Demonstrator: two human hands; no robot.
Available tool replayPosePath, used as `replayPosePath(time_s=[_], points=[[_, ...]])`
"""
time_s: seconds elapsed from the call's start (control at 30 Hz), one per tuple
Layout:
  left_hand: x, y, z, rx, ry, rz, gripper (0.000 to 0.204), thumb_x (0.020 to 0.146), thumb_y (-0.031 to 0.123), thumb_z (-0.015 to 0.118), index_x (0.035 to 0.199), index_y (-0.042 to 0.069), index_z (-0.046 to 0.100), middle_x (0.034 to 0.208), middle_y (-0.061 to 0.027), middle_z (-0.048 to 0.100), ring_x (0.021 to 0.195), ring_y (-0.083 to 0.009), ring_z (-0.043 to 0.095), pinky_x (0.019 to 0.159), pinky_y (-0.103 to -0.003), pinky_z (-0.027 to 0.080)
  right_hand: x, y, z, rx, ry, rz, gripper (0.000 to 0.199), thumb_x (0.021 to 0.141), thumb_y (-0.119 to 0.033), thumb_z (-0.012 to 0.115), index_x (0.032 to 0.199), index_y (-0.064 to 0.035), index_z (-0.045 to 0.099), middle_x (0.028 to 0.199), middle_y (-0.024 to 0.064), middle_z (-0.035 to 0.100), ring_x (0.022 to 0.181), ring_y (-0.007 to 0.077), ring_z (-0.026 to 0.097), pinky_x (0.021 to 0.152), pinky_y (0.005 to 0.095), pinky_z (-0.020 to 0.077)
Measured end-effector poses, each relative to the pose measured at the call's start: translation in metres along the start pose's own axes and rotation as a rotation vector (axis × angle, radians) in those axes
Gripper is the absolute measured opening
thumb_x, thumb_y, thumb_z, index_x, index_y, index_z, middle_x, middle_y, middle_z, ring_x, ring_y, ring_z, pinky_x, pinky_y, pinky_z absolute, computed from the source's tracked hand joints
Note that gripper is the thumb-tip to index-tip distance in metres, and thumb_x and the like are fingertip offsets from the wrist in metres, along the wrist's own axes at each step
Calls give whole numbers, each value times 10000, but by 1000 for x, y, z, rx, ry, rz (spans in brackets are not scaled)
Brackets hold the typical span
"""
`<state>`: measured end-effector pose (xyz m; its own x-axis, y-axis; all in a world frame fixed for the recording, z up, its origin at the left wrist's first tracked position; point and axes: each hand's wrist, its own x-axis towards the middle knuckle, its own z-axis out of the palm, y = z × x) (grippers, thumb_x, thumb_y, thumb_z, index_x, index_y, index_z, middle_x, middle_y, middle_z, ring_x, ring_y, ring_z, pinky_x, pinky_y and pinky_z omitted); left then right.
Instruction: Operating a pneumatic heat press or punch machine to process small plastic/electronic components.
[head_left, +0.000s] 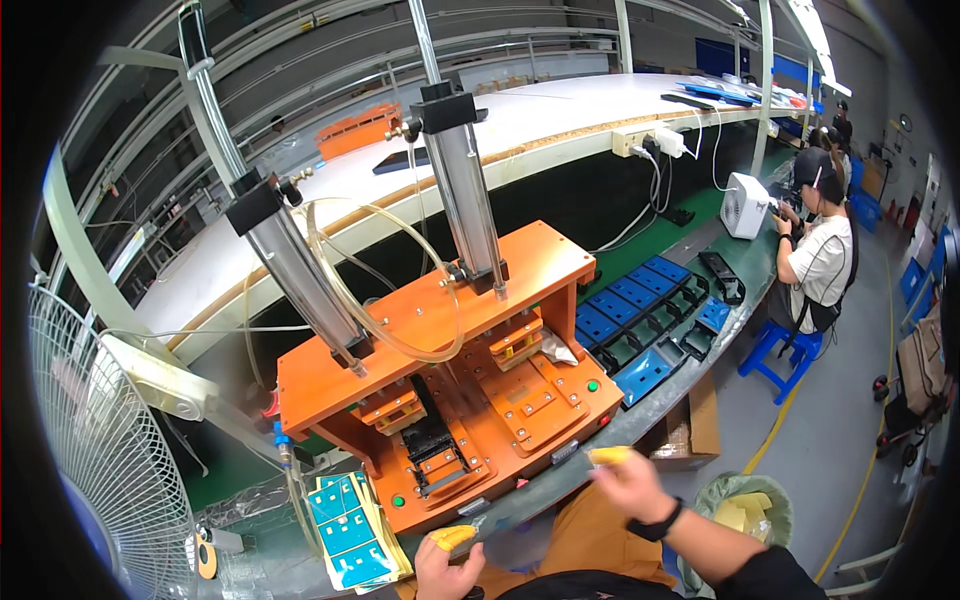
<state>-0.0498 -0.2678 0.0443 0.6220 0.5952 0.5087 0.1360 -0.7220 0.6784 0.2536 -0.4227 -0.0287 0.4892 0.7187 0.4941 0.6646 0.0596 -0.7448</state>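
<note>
My left hand (447,572), with yellow covers on its fingers, is open near the bench's front edge, between the stack of teal sheets and my lap. My right hand (636,487), also yellow at the fingertips and with a black wristband, hovers in front of the orange press (430,330). Its fingers look loosely stretched, with nothing visible in them. Neither hand touches the press. On the press's left fixture lies a black plastic part (428,436); the right fixture (533,405) shows its bare orange plate. A green button (398,502) sits at the left front, another green button (593,386) at the right.
Teal sheets with yellow backing (352,538) lie left of the press. Blue-faced black housings (640,290) line the bench at right. A white fan (745,206) and a seated co-worker (822,235) are beyond. A wire-guarded fan (105,440) stands left; a lined bin (745,510) is at lower right.
</note>
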Motion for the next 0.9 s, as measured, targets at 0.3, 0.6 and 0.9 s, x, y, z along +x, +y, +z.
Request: replayPosePath(time_s=[0.3, 0.6, 0.9], points=[[0, 11, -41, 102, -39, -4, 383, 860, 86, 811, 1223, 19, 709, 1209, -205, 726, 1135, -397, 671, 1039, -469, 519, 137, -101, 98, -159, -339, -738, 267, 885, -213, 778, 1100, -61, 739, 1165, 102, 698, 1136, 307, 649, 952, 433, 516], [97, -62, -62, 188, -12, -77, 219, 937, 119, 740, 1137, 29, 731, 1147, -171, 744, 1086, -375, 695, 971, -423, 539, 165, -121, -56, 219, -115, -416, 170, 925, -47, 784, 1093, -16, 778, 786, 129, 730, 634, 253, 702, 585, 330, 555], [174, -203, -28, 636, -266, -9, 362, 987, 221, 673, 1336, 125, 688, 1322, -110, 729, 1279, -320, 653, 1093, -427, 527, 141, -9, -208, 1277, 685, 256, 189, 1106, -183, 603, 1192, -39, 689, 1075, 55, 758, 916, 149, 700, 815, 292, 571]])
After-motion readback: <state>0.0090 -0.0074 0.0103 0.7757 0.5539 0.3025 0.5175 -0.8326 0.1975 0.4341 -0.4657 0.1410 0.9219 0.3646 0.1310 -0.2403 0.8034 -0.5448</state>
